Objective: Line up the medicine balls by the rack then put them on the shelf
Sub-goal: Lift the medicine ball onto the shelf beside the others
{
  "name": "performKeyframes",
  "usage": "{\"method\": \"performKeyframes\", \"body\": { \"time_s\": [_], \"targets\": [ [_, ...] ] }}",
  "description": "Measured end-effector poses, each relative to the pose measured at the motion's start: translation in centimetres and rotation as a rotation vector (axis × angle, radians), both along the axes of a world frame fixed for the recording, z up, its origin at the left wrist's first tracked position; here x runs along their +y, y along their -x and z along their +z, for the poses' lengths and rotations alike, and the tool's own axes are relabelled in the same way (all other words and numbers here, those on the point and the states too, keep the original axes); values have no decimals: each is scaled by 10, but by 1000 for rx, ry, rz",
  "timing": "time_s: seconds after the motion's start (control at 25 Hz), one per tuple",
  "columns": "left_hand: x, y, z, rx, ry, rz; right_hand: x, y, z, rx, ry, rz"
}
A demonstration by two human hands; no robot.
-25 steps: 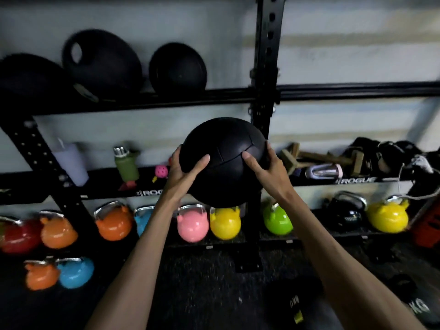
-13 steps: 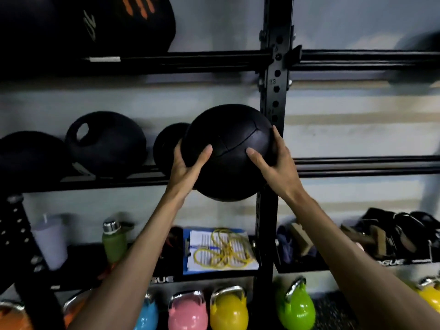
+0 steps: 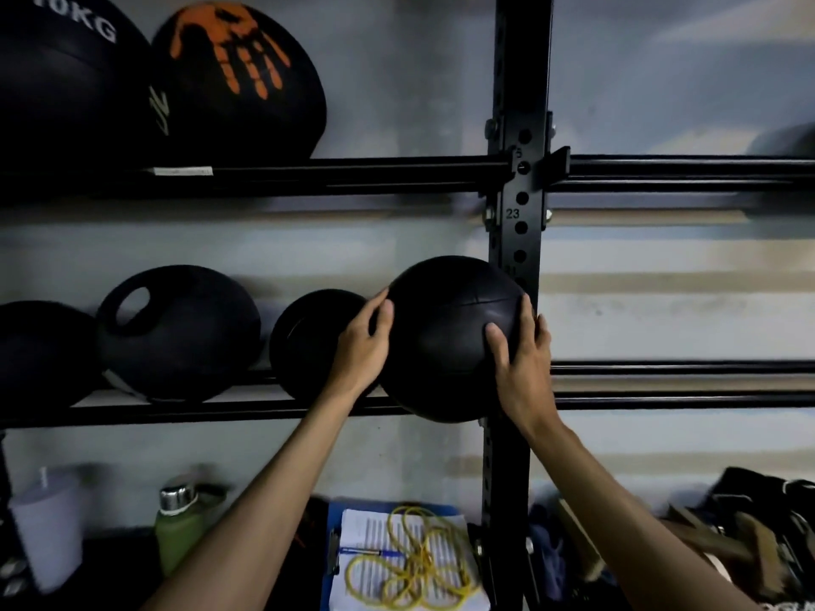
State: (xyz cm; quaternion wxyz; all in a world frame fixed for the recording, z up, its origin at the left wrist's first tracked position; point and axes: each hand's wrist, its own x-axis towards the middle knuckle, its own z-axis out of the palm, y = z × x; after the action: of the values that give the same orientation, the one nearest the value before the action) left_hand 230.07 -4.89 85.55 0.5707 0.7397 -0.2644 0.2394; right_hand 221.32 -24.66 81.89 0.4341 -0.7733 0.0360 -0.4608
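Observation:
I hold a black medicine ball (image 3: 445, 341) between both hands at the middle shelf (image 3: 220, 412) of the black rack, its underside down at the shelf rails. My left hand (image 3: 364, 346) presses its left side. My right hand (image 3: 522, 363) cups its right side, close to the rack upright (image 3: 520, 205). To its left on the same shelf sit a smaller black ball (image 3: 308, 341), a black ball with a handle hole (image 3: 181, 332) and another black ball (image 3: 39, 350). The upper shelf carries a 10KG ball (image 3: 66, 81) and a ball with an orange handprint (image 3: 238, 77).
Below, a lower shelf holds a pale cup (image 3: 44, 526), a green bottle (image 3: 176, 526), a clipboard (image 3: 353, 540) with a yellow cord (image 3: 410, 566), and straps and wooden blocks (image 3: 749, 535) at the right. Shelf rails (image 3: 683, 381) right of the upright carry nothing in view.
Both hands have carried the ball up from in front of the lower shelves, then further back and to the right, onto the middle shelf beside the smaller ball. My view has tilted upward.

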Motion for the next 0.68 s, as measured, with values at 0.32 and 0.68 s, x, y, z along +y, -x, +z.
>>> {"method": "performKeyframes", "body": {
  "time_s": [0.32, 0.68],
  "targets": [
    [16, -78, -49, -280, -601, 338, 16, -21, 1, -94, 47, -174],
    [63, -107, -55, -263, -758, 703, 34, -52, 29, -95, 151, -177]
  ]
}}
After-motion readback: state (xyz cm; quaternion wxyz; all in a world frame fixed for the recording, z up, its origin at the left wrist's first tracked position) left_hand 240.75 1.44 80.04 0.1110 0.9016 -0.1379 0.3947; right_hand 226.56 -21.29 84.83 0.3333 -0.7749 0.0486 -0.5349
